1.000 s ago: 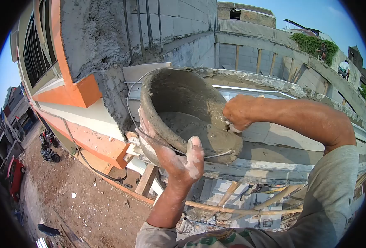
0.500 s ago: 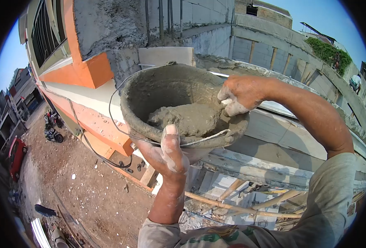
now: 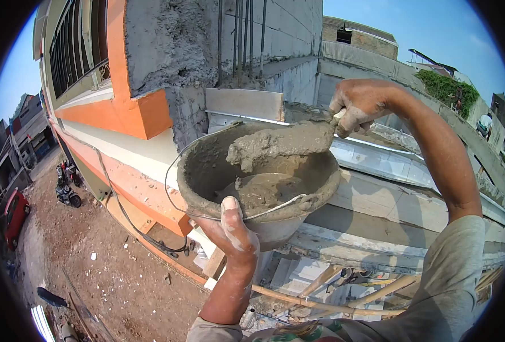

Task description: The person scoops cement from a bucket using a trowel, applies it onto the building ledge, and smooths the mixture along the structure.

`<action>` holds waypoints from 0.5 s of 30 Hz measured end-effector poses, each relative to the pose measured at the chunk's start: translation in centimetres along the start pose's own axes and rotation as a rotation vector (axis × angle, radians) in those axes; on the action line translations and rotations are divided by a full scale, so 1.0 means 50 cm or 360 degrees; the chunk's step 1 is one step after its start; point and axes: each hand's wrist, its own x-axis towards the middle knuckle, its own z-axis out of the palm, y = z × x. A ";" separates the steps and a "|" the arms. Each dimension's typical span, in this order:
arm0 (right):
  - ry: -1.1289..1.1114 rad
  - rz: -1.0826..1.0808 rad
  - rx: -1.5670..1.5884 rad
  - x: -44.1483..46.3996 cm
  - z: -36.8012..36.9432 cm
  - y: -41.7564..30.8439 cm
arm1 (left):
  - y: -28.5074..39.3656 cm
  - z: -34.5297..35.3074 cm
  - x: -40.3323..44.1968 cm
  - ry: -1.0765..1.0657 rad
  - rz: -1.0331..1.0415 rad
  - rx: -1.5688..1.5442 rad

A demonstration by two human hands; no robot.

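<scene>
Head view: gripping the bucket (image 3: pixel 275 232) at its near left side with the left hand (image 3: pixel 232 232), with the thumb against the rim, in front of the ledge (image 3: pixel 383 196). Holding a mortar-laden tool (image 3: pixel 281 143) in the closed right hand (image 3: pixel 362 106), with the grip mostly hidden. Compared with half a second ago, raised from down inside to the far right rim, exposing wet mortar (image 3: pixel 266 188) beneath.

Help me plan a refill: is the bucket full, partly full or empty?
Partly full: wet grey mortar shows inside the bucket, its surface below the rim. How deep it goes, I cannot tell.
</scene>
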 end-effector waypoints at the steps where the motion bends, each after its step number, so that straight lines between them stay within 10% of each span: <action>1: 0.0036 0.0044 0.0028 -0.003 -0.013 0.006 | -0.004 -0.003 -0.002 0.0009 0.0038 0.0023; 15: 0.0369 0.0787 -0.0555 0.375 -0.227 -0.002 | -0.024 -0.045 -0.024 0.0015 -0.0121 -0.0059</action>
